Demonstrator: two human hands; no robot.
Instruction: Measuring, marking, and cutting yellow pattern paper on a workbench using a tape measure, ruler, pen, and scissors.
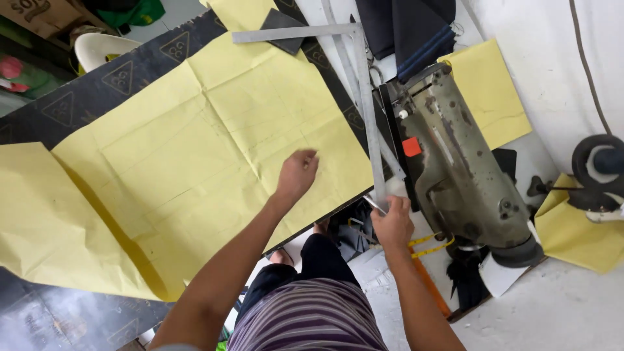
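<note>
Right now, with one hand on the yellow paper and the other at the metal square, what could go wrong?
1. The right hand grips only the near end of the long metal square, which lies beside the sewing machine; swung, it might knock it.
2. The left hand rests lightly on the creased yellow paper, so the sheet could slide or tear.
3. The paper overhangs the table edge and may sag.

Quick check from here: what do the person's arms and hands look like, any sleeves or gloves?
Both arms are bare to above the elbow, no sleeves showing. The left hand and right hand wear no gloves; no rings or watch visible. A striped purple-grey shirt covers the torso.
</note>
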